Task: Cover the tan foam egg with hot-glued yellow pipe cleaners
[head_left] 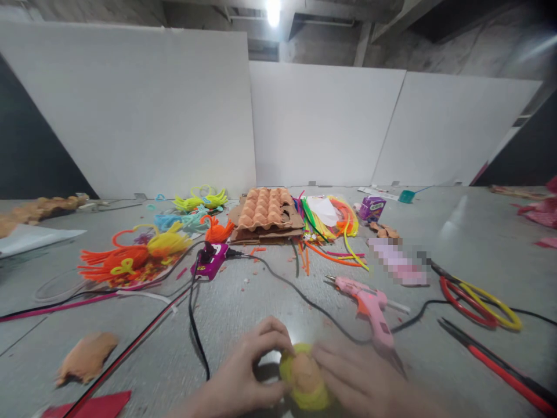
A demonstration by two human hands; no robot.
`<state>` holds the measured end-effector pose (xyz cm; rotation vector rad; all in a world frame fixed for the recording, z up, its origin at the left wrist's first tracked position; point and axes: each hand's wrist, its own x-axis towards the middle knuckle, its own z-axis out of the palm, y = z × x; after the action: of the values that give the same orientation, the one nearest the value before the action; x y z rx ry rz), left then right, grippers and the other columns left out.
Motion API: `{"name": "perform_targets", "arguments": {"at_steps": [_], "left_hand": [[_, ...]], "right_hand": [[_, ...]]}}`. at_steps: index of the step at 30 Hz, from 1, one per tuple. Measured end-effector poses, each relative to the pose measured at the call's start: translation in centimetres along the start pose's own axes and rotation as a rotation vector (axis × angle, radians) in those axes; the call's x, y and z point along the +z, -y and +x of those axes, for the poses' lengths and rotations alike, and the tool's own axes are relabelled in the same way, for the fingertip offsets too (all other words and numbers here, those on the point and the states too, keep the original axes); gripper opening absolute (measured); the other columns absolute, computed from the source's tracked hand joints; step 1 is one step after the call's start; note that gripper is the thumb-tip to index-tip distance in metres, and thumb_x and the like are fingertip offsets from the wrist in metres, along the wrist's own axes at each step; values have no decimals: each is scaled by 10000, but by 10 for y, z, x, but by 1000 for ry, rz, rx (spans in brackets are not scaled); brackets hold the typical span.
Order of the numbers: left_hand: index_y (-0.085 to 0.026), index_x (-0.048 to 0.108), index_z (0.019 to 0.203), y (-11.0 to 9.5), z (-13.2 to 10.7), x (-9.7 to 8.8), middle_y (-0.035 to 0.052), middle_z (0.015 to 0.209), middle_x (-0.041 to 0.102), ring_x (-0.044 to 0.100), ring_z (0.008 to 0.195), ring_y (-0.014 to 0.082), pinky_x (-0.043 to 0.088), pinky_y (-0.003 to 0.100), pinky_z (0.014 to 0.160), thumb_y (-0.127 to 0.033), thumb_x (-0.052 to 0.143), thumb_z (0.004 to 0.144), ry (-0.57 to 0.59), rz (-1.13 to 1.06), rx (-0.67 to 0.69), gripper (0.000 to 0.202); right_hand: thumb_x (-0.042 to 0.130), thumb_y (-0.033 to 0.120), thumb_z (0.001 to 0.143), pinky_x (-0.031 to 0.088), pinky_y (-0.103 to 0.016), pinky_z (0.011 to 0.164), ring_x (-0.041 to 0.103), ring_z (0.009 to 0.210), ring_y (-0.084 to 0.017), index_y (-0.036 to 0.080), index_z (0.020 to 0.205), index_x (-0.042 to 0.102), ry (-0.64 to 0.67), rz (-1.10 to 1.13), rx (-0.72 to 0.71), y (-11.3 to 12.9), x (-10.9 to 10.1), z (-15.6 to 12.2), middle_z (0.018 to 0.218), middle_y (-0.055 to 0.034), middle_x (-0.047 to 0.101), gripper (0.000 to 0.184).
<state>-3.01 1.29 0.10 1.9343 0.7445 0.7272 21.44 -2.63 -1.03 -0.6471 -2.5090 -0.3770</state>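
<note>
Grip of the curled left hand point(250, 363) pinches a yellow piece point(305, 377); the slanting right hand point(359, 371) is too blurred to tell.

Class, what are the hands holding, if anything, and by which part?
The tan-centred yellow piece: left hand at its left rim; right hand, blurred, against its right.

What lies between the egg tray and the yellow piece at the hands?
In the head view, a black cord crosses there; small orange scraps lie nearer the tray. The left hand curls against the yellow piece.
</note>
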Motion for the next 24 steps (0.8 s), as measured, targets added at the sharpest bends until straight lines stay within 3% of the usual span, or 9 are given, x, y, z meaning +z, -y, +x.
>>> {"name": "perform_targets", "arguments": {"at_steps": [10,18,24], "left_hand": [[-196,636,836,7,1,-1,9,954,543,570,911,170,435,275,828,20,619,609,-7,-13,4,314],[-202,657,834,1,3,-3,9,939,546,568,905,175,448,285,820,-2,618,637,6,52,9,284],[-202,578,848,4,-1,2,0,934,529,549,873,162,444,271,783,23,606,629,-20,-9,16,316]], "right_hand": [[420,144,970,522,-244,891,633,1062,-152,137,1025,684,-50,-23,5,0,-3,2,1069,-69,727,270],[391,123,972,507,-234,916,643,1050,-145,106,1024,676,-109,-48,-32,-2,-6,6,1036,-83,738,290],[450,143,950,514,-248,913,628,1079,-154,116,1086,663,-1,-31,12,0,-8,5,1083,-91,721,254]]}}
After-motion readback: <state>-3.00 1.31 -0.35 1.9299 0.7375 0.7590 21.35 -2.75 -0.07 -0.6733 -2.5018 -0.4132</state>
